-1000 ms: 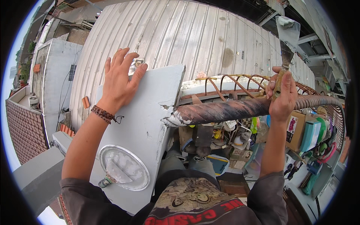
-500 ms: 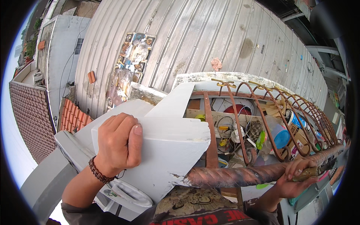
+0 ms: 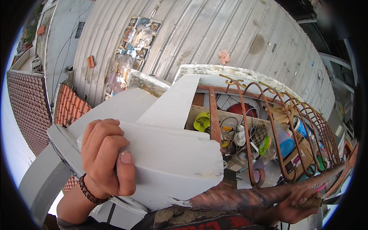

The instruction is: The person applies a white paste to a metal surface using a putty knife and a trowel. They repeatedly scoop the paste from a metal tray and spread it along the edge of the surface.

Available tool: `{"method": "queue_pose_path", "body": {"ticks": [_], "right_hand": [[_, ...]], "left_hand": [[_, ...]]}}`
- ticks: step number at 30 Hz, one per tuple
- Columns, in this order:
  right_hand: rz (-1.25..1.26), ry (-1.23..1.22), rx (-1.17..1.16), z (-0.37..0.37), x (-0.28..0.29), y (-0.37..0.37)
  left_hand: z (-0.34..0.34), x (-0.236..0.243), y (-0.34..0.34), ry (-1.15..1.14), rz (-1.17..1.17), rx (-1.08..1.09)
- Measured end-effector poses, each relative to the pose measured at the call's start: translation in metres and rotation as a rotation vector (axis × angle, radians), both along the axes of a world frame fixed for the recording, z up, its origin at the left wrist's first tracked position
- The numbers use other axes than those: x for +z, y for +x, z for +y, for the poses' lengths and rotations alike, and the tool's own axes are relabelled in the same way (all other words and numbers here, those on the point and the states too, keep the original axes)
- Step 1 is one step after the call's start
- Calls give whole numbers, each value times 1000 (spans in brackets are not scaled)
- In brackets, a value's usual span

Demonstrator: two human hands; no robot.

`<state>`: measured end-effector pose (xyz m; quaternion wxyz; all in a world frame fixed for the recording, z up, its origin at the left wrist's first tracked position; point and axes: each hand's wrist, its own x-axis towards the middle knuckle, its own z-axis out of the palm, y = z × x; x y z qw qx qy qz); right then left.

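On the left, my left hand (image 3: 107, 161), with a brown braided bracelet, is closed over the edge of a pale grey painted ledge (image 3: 172, 161). Its fingers curl over and the thumb lies along the side. The ledge's right end is chipped and scuffed. At lower right, my right hand (image 3: 293, 207) is closed round a tool with a tan handle (image 3: 311, 202) and a dark, thin end; its exact kind is unclear. That hand is beside a thick, twisted brown railing bar (image 3: 249, 194), which runs from the ledge to the right.
Curved rusty bars (image 3: 276, 130) stand beyond the railing. Below them lie a yellow-green item (image 3: 202, 122), a cardboard box (image 3: 299, 157) and tangled cables. A ribbed metal roof (image 3: 184, 34) spreads out ahead, with rubbish (image 3: 136, 46) on it. Orange roof tiles (image 3: 71, 103) are at left.
My view has shifted, so the ledge and railing sit lower and nearer. My left hand appears lower and farther left on the ledge. My right hand still holds the tool, lower in view.
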<state>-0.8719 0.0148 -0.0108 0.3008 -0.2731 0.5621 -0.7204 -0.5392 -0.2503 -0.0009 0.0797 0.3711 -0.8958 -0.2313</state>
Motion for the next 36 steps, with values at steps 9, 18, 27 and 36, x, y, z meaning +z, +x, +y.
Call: {"method": "queue_pose_path", "body": {"ticks": [9, 18, 27, 36], "right_hand": [[90, 46, -182, 21, -13, -19], [114, 67, -239, 7, -22, -10], [-5, -74, -367, -17, -1, 18], [-57, -51, -205, -22, -2, 13]], "left_hand": [[8, -5, 11, -135, 16, 3], [30, -13, 15, -193, 85, 145], [18, -9, 0, -121, 91, 92], [18, -9, 5, -129, 15, 150]]}}
